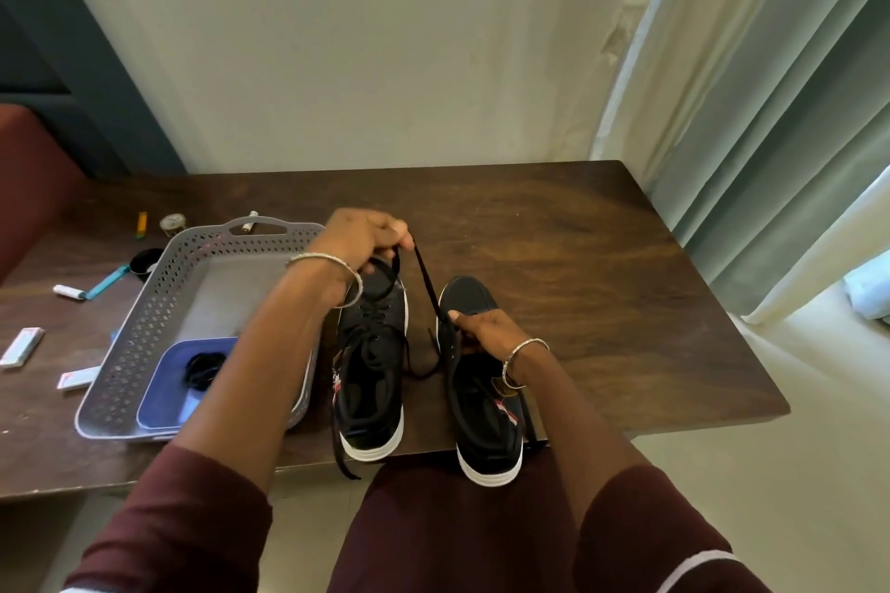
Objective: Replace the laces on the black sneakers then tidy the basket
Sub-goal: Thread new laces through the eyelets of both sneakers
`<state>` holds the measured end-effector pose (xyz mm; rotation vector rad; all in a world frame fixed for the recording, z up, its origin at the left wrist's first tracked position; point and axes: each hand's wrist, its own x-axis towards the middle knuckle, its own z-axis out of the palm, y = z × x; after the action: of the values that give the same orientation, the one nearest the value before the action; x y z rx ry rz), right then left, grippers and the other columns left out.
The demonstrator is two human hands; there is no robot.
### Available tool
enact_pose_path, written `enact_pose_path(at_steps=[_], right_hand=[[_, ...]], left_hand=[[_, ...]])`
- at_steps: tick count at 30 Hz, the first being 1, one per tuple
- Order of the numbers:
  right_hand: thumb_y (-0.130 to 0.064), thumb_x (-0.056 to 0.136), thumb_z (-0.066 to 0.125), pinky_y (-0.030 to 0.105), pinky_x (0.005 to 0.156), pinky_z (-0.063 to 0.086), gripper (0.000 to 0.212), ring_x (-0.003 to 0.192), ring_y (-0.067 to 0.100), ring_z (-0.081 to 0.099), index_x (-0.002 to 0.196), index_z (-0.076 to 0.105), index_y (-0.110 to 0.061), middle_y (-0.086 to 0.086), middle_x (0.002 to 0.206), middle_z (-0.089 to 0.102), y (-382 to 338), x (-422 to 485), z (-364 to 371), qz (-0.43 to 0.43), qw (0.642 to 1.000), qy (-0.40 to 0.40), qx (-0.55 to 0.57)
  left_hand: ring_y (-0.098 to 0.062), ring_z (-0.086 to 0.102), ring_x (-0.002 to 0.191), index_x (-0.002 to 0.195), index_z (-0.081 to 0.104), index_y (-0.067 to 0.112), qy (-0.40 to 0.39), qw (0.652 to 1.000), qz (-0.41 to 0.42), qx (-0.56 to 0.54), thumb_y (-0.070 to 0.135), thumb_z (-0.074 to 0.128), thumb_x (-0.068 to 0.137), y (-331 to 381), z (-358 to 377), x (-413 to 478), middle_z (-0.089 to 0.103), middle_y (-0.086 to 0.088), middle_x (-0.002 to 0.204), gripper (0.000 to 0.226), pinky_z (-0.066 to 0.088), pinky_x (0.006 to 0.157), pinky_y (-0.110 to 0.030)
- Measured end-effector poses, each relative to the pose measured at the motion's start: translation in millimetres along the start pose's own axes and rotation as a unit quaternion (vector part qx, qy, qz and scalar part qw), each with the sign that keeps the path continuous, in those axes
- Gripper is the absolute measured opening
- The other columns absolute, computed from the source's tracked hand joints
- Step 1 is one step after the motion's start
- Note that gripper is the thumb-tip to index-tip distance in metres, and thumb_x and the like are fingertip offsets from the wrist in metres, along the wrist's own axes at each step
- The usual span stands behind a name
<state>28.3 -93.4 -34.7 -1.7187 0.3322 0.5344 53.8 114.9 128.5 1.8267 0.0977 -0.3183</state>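
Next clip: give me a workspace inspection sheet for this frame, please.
Surface: dark wooden table, sneakers at its near edge.
Job's things: left sneaker with loose laces trailing; right sneaker with lace drawn up; grey basket holds blue tray with coiled laces.
Clutter: small clock, white packets, teal tool left of basket.
Grippers: left hand and right hand each pinch the black lace.
Cables: nothing seen.
Surroundings: plain wall, curtain at right.

Soft daylight filters through the curtain (pixel 751 111) on the right, leaving the wall (pixel 361 39) evenly pale. The dark table (pixel 602 255) carries a faint sheen and only weak shadows. Straight edges bow outward near the borders, and the corners look slightly soft.
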Motion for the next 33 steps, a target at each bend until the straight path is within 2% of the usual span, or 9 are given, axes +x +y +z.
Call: enact_pose_path(at_steps=[4,7,10,14,18,22,24,28,33], right_hand=[[-0.040,0.094,0.065,0.045,0.101,0.052,0.037,0.097,0.031,0.072,0.084,0.076,-0.006,0.012,0.091,0.077,-2.9,-2.1,1.3,0.007,1.000,0.003,0.004],[-0.037,0.094,0.065,0.048,0.100,0.052,0.035,0.095,0.034,0.072,0.077,0.076,-0.009,0.012,0.085,0.076,-3.6,-3.3,2.9,0.006,1.000,0.008,0.012],[-0.035,0.094,0.066,0.048,0.099,0.052,0.044,0.083,0.029,0.070,0.053,0.071,-0.019,0.005,0.072,0.072,-2.1,-2.1,3.3,0.003,1.000,0.014,0.016],[-0.034,0.094,0.066,0.042,0.091,0.053,0.050,0.073,0.022,0.065,0.046,0.063,-0.020,0.002,0.064,0.067,-3.0,-2.7,4.9,-0.004,1.000,0.019,0.023],[-0.033,0.095,0.065,0.035,0.079,0.052,0.047,0.066,0.018,0.060,0.051,0.063,-0.018,-0.001,0.060,0.063,-2.8,-2.1,5.2,-0.007,0.999,0.023,0.027],[-0.035,0.097,0.062,0.024,0.062,0.046,0.045,0.052,0.010,0.053,0.059,0.055,-0.013,-0.003,0.054,0.056,-1.2,-1.9,3.3,-0.010,1.000,0.025,0.014],[-0.034,0.098,0.061,0.020,0.055,0.044,0.047,0.045,0.006,0.051,0.056,0.050,-0.015,-0.005,0.050,0.054,-0.4,-1.7,1.7,-0.012,1.000,0.026,0.013],[-0.036,0.096,0.063,0.022,0.062,0.047,0.046,0.049,0.007,0.055,0.057,0.053,-0.015,-0.004,0.053,0.058,-0.5,-1.9,0.2,-0.012,1.000,0.011,0.017],[-0.040,0.094,0.065,0.036,0.087,0.055,0.041,0.072,0.017,0.068,0.067,0.067,-0.010,0.004,0.072,0.072,-2.5,-6.6,-0.6,-0.002,1.000,-0.010,0.017]], left_hand=[[-0.014,0.056,0.079,0.070,0.069,0.015,0.013,0.996,0.060,-0.060,0.014,0.054,0.098,17.4,-16.5,-20.4,0.073,-0.001,0.086,0.032,0.042,0.064,-0.027],[-0.018,0.061,0.087,0.073,0.064,0.016,-0.012,0.998,0.026,-0.062,0.019,0.050,0.099,6.3,-11.1,-27.0,0.074,-0.003,0.089,0.029,0.044,0.072,-0.032],[-0.020,0.064,0.088,0.075,0.070,0.014,-0.076,0.992,-0.061,0.082,0.024,0.053,0.099,-14.5,1.0,-24.1,0.075,-0.009,0.094,0.031,0.046,0.079,-0.032],[-0.021,0.065,0.082,0.077,0.076,0.015,-0.062,0.927,-0.064,0.364,0.038,0.062,0.092,-41.9,29.1,-20.4,0.071,-0.004,0.082,0.030,0.052,0.081,-0.033],[-0.027,0.064,0.103,0.109,0.069,0.017,0.025,0.913,0.055,0.403,0.033,0.059,0.095,-60.4,58.6,-6.9,0.070,-0.005,0.107,0.023,0.052,0.089,-0.038],[-0.030,0.063,0.105,0.109,0.070,0.018,-0.052,0.866,0.040,0.496,0.036,0.060,0.094,-82.0,73.6,14.7,0.070,-0.009,0.107,0.025,0.053,0.087,-0.041],[-0.029,0.064,0.098,0.099,0.072,0.018,-0.029,0.878,0.030,0.476,0.035,0.062,0.094,-89.7,75.8,18.8,0.071,-0.008,0.097,0.021,0.053,0.080,-0.039],[-0.023,0.067,0.081,0.078,0.072,0.017,0.002,0.926,0.016,0.376,0.026,0.067,0.090,-96.4,73.1,18.7,0.071,-0.001,0.077,0.015,0.055,0.073,-0.035],[-0.018,0.066,0.077,0.061,0.071,0.016,0.047,0.994,-0.068,0.072,0.000,0.065,0.082,-73.0,51.4,18.8,0.070,0.002,0.062,0.027,0.051,0.084,-0.031]])
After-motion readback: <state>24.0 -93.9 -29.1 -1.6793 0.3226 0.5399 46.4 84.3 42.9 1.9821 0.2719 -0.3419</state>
